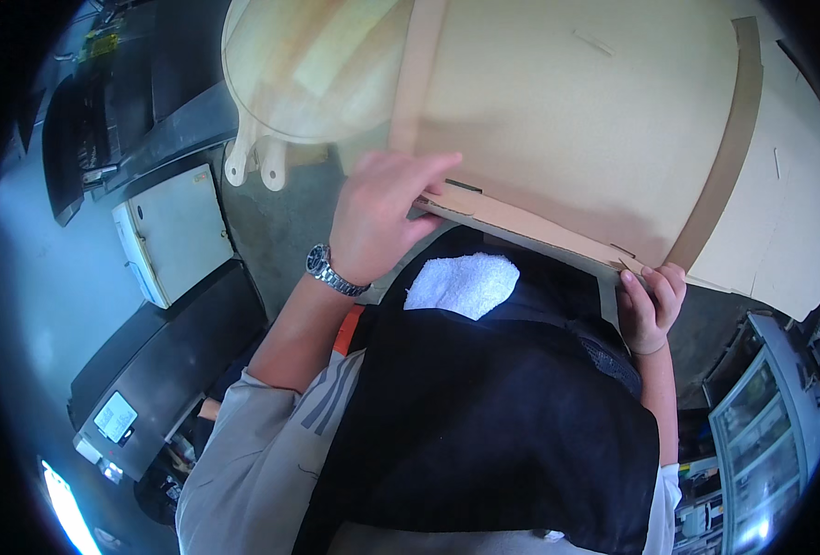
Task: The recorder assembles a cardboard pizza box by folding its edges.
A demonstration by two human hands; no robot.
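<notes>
A shallow brown cardboard box [567,111] lies open in front of me, its inside facing up and its near wall folded upright. At the near left corner my left hand [387,217] has its fingers over the near wall [530,224], with the thumb on the outer side. My right hand [652,310] is closed on the near right corner, fingers bent around the cardboard. Two narrow slots show along the fold by the near wall. Part of the left hand's grip is hidden behind the hand itself.
Round wooden boards with handles [322,79] lie left of the box. Flat cardboard [785,176] extends beyond its right side. A white cloth [465,285] hangs at my black apron [484,416]. A white lidded case [174,236] stands left, a glass-fronted cabinet [762,435] lower right.
</notes>
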